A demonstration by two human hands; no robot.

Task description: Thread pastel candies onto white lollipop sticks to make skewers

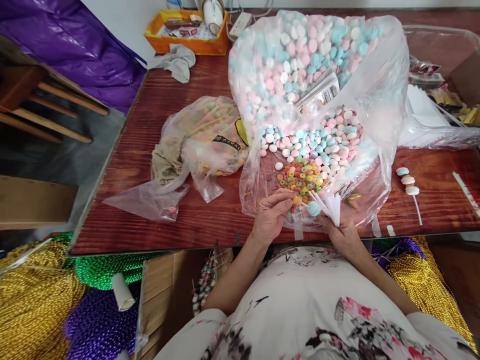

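A big clear plastic bag (378, 100) lies open on the wooden table (150, 150), full of pink, blue and white round candies (311, 140). Small coloured ring candies (300, 177) sit near its mouth. My left hand (270, 216) is at the bag's mouth, fingers pinched on a ring candy. My right hand (343, 232) grips a bundle of white sticks (330, 205); a blue candy (313, 208) sits on one stick by my fingers.
A finished candy stick (408, 186) lies on the table at the right. A crumpled plastic bag (202, 145) lies left of the big bag. An orange tray (191, 35) and a grey cloth (176, 60) sit at the back. Gold, green and purple bead strands (45, 300) are piled below the table.
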